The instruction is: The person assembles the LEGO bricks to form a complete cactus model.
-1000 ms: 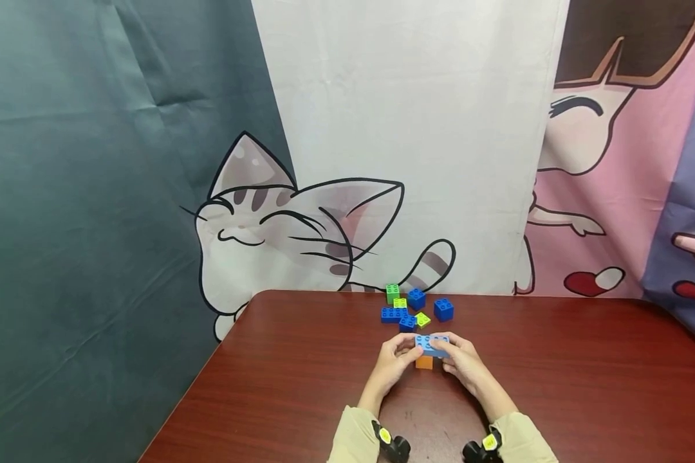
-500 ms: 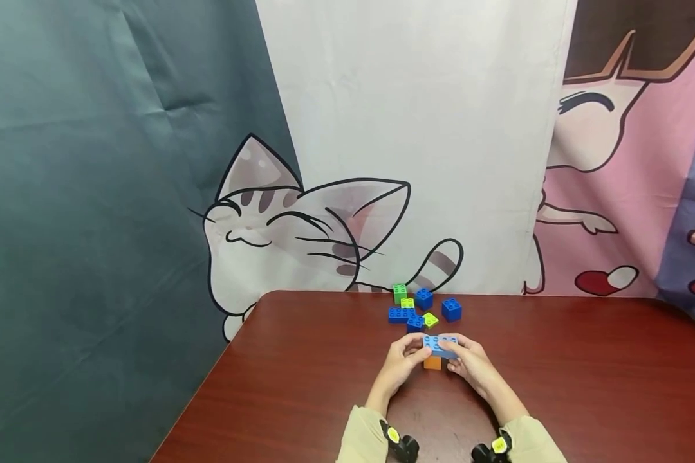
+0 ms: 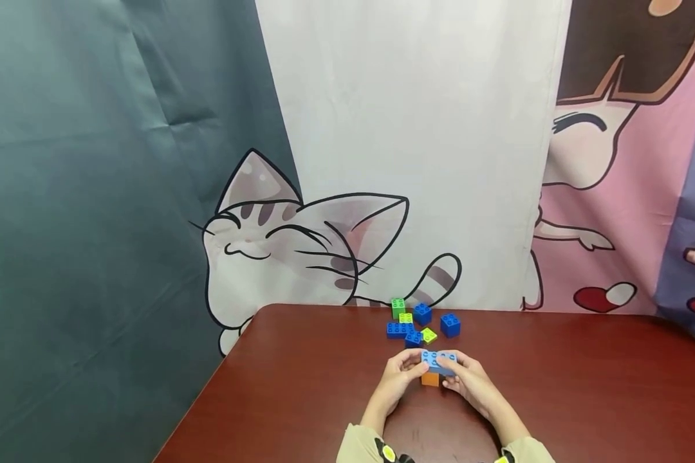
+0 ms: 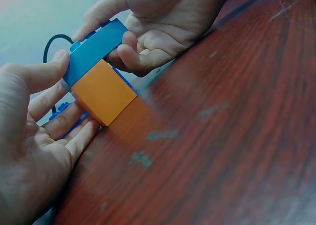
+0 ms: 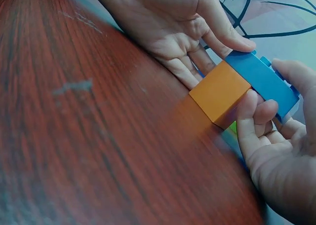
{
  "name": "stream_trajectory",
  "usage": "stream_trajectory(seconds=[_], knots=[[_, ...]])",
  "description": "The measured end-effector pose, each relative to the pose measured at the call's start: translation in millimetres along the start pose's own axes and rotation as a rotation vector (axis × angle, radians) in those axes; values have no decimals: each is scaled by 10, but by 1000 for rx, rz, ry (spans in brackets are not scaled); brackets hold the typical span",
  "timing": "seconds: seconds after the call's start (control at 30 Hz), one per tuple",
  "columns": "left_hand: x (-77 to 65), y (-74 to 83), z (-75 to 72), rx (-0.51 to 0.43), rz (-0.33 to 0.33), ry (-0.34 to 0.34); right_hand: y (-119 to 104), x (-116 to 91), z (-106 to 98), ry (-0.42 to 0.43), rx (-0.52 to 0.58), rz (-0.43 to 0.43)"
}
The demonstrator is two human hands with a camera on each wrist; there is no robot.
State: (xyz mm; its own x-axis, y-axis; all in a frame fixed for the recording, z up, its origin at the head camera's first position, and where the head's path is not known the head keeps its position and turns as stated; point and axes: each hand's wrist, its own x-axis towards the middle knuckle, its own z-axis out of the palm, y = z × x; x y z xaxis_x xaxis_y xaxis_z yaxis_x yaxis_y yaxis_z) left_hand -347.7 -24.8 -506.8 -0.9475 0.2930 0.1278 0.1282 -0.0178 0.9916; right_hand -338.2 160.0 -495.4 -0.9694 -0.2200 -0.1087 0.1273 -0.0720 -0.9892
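- Brown table (image 3: 278, 399), cartoon cat curtain (image 3: 428, 128) behind; both sit lower in the head view than half a second ago.
- Light-blue brick (image 4: 96, 55) lies across the top of the orange block (image 4: 103, 93), overhanging to the right; same arrangement as before.
- Left hand (image 3: 395, 381) pinches the brick's left end, fingers close by the block.
- Right hand (image 3: 476, 381) grips the other end, thumb on top, fingertips underneath; both grips look unchanged.
- Loose green (image 3: 398, 308), yellow-green and dark-blue bricks (image 3: 400, 330) lie beyond the hands, unmoved on the table.
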Motion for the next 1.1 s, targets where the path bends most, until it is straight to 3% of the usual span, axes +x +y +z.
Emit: stream_trajectory(seconds=[0.3, 0.5, 0.7, 0.8, 0.9, 1.0, 1.1], knots=[[57, 4, 97, -73, -7, -7, -71, -33, -137, -57, -10, -24], [120, 23, 12, -73, -16, -6, -78, 20, -46, 20, -17, -51], [81, -24, -50, -107, -39, 22, -1, 13, 35, 65, -18, -40], [76, -40, -28, -139, -24, 98, 25, 0, 43, 74, -12, -25], [105, -51, -5, -140, 28, 234, 21, -9, 47, 74, -5, -16], [146, -74, 1, -100, 81, 384, 10, -14, 51, 79, 3, 1], [196, -109, -2, -33, 105, 489, 0, -16, 52, 78, 8, 7]])
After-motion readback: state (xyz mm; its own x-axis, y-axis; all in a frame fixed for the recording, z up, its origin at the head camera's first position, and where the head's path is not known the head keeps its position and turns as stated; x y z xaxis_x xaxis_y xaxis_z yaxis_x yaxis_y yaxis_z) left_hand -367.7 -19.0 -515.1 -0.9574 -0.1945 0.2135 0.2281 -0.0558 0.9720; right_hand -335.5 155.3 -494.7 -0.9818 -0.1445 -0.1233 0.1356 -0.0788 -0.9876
